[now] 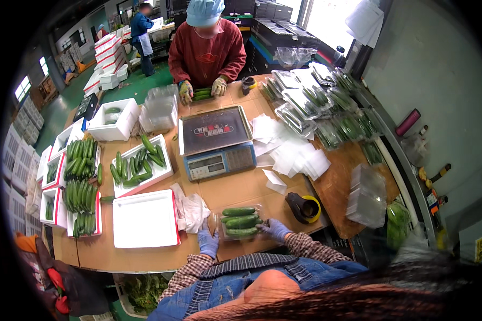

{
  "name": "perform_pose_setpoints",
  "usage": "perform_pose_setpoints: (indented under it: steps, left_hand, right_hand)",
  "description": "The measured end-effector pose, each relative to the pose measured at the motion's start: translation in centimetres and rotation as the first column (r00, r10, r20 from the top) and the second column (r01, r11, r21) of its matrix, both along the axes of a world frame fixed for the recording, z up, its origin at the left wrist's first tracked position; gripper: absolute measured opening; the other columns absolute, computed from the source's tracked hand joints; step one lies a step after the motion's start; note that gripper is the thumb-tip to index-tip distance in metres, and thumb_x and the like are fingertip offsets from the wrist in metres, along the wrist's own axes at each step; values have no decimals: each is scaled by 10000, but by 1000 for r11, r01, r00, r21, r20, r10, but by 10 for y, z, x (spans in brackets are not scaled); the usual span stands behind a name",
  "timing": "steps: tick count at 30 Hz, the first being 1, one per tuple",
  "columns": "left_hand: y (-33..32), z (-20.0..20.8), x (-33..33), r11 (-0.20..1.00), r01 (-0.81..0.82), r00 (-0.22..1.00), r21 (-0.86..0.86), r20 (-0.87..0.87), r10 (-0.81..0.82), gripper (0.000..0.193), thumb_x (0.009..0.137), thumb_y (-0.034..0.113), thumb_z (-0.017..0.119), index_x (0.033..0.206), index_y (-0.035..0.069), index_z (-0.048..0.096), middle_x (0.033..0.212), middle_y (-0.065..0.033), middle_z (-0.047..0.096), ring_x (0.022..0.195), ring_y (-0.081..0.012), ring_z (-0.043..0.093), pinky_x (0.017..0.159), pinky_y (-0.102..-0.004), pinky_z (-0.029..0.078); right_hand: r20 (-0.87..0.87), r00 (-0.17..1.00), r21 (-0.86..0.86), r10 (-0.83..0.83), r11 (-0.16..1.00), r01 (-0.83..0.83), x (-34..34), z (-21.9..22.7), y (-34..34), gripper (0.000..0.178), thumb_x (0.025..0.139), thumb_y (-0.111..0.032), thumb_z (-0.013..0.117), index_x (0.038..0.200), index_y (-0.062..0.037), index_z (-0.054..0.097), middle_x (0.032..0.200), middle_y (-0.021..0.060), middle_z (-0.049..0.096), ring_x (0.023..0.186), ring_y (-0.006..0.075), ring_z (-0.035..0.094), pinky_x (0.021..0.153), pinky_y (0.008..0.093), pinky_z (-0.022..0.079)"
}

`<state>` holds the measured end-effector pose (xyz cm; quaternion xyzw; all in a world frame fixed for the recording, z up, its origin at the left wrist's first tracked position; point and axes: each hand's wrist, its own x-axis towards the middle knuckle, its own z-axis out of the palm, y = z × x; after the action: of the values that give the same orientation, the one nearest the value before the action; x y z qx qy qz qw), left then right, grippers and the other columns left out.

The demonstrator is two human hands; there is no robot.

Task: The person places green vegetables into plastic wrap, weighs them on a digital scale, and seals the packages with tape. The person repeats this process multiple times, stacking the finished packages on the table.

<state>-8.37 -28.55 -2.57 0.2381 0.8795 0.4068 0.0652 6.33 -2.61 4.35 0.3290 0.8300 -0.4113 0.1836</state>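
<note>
A flat, dark, metal-rimmed weighing plate point(215, 130) on the tabletop scale bears two short lines of printed characters, mostly white with some in red, their outlines clear. On the scale's blue, box-shaped body point(220, 162), the grey display panel point(207, 166) has figures and small markings too faint to make out. At the far right, a yellow rectangular label point(480, 249) carries bold black lettering, partly cut off. The co-worker's dark-red long-sleeved garment point(232, 47) has a red chest print, too blurred to read.

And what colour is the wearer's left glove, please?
The left glove is bluish purple, clearest in the head view.
</note>
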Motion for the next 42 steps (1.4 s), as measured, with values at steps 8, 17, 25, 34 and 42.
perform_pose_setpoints:
  steps: [8, 17, 25, 34, 42]
  left_hand:
    - [-11, -49, -50, 803, -265, 664, 533, 705, -249, 512, 902, 169, 556, 1379, 102, 382, 992, -106, 571, 708, -125, 523, 524, -194, 408]
    - [16, 3, -98, 898, -143, 974, 415, 221, 53, 297, 915, 156, 547, 1186, 35, 553, 950, -79, 631, 801, -178, 597, 733, -300, 483]
    - [6, 2, -77, 953, 127, 938, -275, -280, -206, 203, 839, 226, 523, 1019, 158, 587, 1003, -92, 622, 933, -254, 579, 831, -422, 430]
    - [5, -1, -74, 965, 74, 944, -252, -294, -149, 167, 799, 168, 552, 956, 131, 600, 911, -98, 627, 838, -305, 576, 789, -424, 429]
    - [18, 11, -81, 965, 128, 936, -229, -294, -194, 166, 830, 209, 549, 957, 128, 617, 953, -103, 643, 828, -299, 604, 744, -412, 471]
  right_hand:
    - [-136, 807, -760, -574, 584, 287, -77, 20, 2, 524, 768, -273, 749, 1075, 44, 467, 1021, 153, 559, 875, 277, 620, 631, 384, 588]
    - [-254, 799, -569, -545, 752, 332, -312, 56, 118, 821, 780, -355, 728, 1318, 86, 293, 1144, 235, 564, 835, 323, 653, 712, 415, 578]
    - [-699, 680, 106, -222, 908, 405, -287, 35, 197, 304, 884, -256, 597, 1089, -32, 577, 898, 94, 666, 736, 175, 637, 646, 294, 506]
    - [-452, 892, 389, 26, 905, 171, -303, 64, 171, 426, 896, -402, 550, 1081, -21, 594, 960, 175, 661, 880, 250, 642, 772, 346, 495]
    - [-15, 999, 298, 47, 954, -41, -379, 57, 195, 661, 788, -580, 577, 1041, 29, 623, 972, 217, 633, 931, 336, 600, 793, 414, 489]
